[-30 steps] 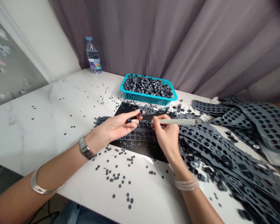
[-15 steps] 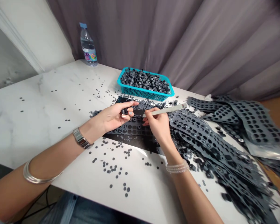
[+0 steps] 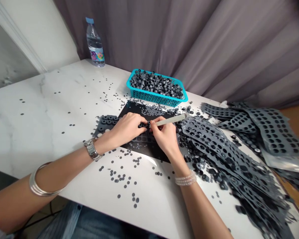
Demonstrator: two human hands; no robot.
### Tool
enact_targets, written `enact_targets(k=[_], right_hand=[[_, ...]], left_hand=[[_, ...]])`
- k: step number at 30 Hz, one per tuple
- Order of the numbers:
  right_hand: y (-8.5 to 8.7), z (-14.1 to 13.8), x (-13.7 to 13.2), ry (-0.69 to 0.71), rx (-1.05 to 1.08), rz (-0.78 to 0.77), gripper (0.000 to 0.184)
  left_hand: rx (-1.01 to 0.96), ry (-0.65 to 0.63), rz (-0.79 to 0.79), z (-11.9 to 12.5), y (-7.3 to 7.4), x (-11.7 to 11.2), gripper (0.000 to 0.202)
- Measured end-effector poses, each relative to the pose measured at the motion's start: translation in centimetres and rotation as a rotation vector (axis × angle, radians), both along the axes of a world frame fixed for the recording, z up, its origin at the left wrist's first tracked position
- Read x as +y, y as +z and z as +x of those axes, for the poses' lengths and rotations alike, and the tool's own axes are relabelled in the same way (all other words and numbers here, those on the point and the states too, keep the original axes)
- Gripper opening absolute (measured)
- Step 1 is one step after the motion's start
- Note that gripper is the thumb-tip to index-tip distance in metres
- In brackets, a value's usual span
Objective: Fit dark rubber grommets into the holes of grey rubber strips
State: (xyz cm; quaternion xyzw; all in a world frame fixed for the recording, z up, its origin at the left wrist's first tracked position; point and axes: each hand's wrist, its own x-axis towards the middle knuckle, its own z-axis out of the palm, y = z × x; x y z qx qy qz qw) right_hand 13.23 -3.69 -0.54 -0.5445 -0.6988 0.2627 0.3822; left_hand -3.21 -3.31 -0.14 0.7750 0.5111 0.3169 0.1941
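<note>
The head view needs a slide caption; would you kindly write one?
Right hand with pale tool, left hand at grey perforated strip, turquoise basket behind.

A grey curtain [image 3: 144,36] hangs across the top of the frame. A white wall [image 3: 49,36] fills the upper left, above a marbled white table [image 3: 40,132].

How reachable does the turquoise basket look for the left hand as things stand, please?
Probably yes: only the black mat and small flat discs appear between the left hand and the turquoise basket.
</note>
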Motion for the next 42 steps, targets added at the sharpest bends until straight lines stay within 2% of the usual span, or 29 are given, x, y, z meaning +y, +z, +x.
enact_targets(k=[3, 6, 10, 12, 14, 17, 19, 21, 26, 34, 37, 42], right_hand=[[0.0, -0.1, -0.1, 0.002, -0.007, 0.006, 0.024], [0.2, -0.3, -0.1, 0.015, -0.048, 0.034, 0.023], [0.2, -0.5, -0.1, 0.007, -0.106, 0.055, 0.02], [0.0, -0.4, 0.0, 0.003, -0.076, 0.031, 0.02], [-0.2, -0.1, 0.1, 0.004, 0.007, 0.001, 0.021], [-0.3, 0.4, 0.1, -0.036, 0.168, -0.014, 0.024], [0.0, 0.7, 0.0, -0.079, 0.247, -0.007, 0.026], [0.3, 0.9, -0.2, -0.108, 0.299, -0.007, 0.026], [0.4, 0.9, -0.2, -0.116, 0.325, -0.027, 0.026], [0.1, 0.8, -0.1, -0.118, 0.29, -0.027, 0.027], [-0.1, 0.8, 0.1, -0.106, 0.279, -0.016, 0.027], [-0.2, 0.4, 0.2, -0.061, 0.21, -0.019, 0.026]], left_hand=[[-0.008, 0.006, 0.006, 0.0, -0.7, 0.3, 0.021], [-0.03, 0.014, -0.022, 0.3, -0.5, 0.2, 0.014], [-0.141, 0.061, -0.043, 0.4, 1.5, -0.5, 0.01], [-0.373, 0.157, -0.087, 0.2, 2.7, -0.7, 0.007], [-0.707, 0.211, -0.241, -0.3, 3.5, -0.4, 0.007], [-1.121, 0.155, -0.642, -0.7, 3.7, 0.3, 0.006], [-1.267, 0.127, -0.859, -0.7, 3.4, 0.5, 0.008], [-1.354, 0.12, -0.973, -0.5, 3.2, 0.5, 0.008], [-1.446, 0.095, -1.071, 0.0, 3.5, 0.0, 0.007], [-1.478, 0.019, -1.097, 0.0, 4.0, -0.4, 0.009], [-1.499, -0.034, -1.086, -0.3, 4.1, -0.3, 0.016], [-1.405, -0.03, -1.059, -0.6, 3.9, -0.2, 0.014]])
